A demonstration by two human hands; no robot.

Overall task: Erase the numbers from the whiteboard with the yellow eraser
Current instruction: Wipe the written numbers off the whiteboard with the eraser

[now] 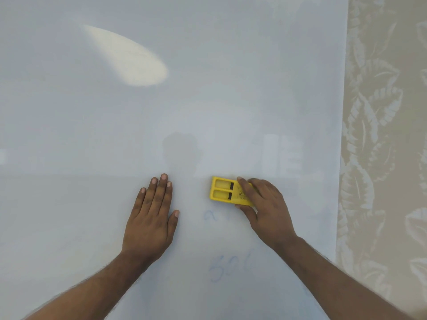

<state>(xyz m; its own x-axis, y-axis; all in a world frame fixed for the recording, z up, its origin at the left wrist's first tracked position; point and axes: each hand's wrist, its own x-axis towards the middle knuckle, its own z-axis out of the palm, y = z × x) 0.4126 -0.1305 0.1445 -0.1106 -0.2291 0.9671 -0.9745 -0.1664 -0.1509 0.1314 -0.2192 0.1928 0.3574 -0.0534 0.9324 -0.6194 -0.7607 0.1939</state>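
Note:
A large whiteboard (92,135) fills most of the head view. My right hand (265,209) grips the yellow eraser (224,189) by its right end and presses it flat against the board. Just below the eraser there are faint blue marks (211,215), partly smeared. Lower down, between my forearms, a faint blue number (227,266) is still readable as digits. My left hand (152,215) lies flat on the board to the left of the eraser, fingers together and holding nothing.
The whiteboard's right edge (342,158) runs down the frame. Beyond it is a beige wall with a leaf pattern (381,135). A bright light reflection (129,58) sits on the upper left of the board.

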